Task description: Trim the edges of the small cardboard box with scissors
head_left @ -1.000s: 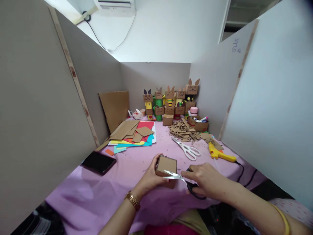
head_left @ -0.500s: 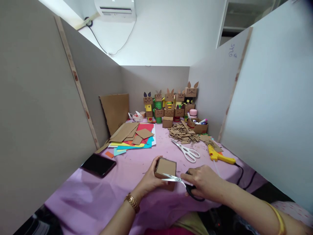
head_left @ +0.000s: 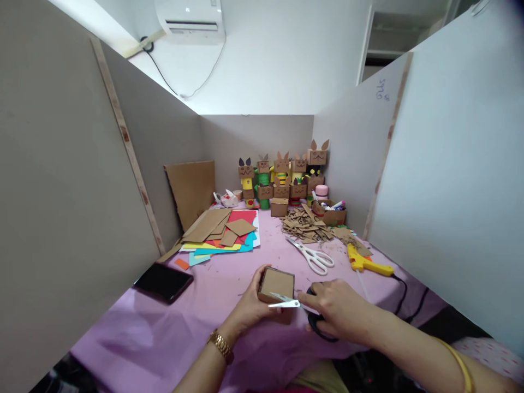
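A small cardboard box is gripped in my left hand, thumb along its left side and fingers under its near side. My right hand is closed round the black handles of a pair of scissors. Their silver blades are parted and point left, across the near edge of the box; whether they touch the cardboard I cannot tell. Beyond the box, white-handled scissors lie on the cloth. To the right rests a yellow glue gun with its black cord.
Cardboard scraps are heaped behind the white scissors. At left are a phone and coloured paper under cardboard pieces. Several cardboard animal figures stand at the back, beside a box of markers. Partition panels enclose the pink-clothed table.
The scissor blades have opened wider and shifted slightly left and down. My left hand still holds the box in nearly the same place. The view has tilted a little.
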A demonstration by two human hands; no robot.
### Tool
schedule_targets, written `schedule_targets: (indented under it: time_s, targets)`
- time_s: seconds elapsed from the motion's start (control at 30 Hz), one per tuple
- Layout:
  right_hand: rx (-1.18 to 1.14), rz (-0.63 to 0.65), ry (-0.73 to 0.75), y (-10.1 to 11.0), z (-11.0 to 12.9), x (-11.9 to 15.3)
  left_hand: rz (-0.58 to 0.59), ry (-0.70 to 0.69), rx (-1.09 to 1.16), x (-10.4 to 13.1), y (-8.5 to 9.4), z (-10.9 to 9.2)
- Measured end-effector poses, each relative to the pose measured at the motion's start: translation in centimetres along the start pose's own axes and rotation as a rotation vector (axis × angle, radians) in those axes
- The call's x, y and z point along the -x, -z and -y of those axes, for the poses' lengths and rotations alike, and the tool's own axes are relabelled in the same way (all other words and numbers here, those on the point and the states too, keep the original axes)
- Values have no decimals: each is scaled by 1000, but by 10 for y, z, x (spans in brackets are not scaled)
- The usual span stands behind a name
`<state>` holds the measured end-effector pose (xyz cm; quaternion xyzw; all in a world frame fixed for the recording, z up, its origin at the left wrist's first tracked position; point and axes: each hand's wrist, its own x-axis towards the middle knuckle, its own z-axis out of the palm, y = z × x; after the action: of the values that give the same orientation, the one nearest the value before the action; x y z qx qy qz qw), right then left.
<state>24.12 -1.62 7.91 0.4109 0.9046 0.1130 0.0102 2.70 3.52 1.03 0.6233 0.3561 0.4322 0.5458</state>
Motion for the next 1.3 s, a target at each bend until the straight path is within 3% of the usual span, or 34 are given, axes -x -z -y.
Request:
schedule_targets:
  time_s: [0.4,0.7,1.07,1.3]
  targets:
    - [-13,-11,-5,-11,-5,1,-6,20,18,1,2,2]
    - [-7,-35,-7,3,7,-5,-7,-1,45,-1,1,1]
    - [40,-32,18,-8,0,-6,22,3,105,1,2,-1]
    - [48,-51,3,4,8,-9,0,-22,39,-1,2,2]
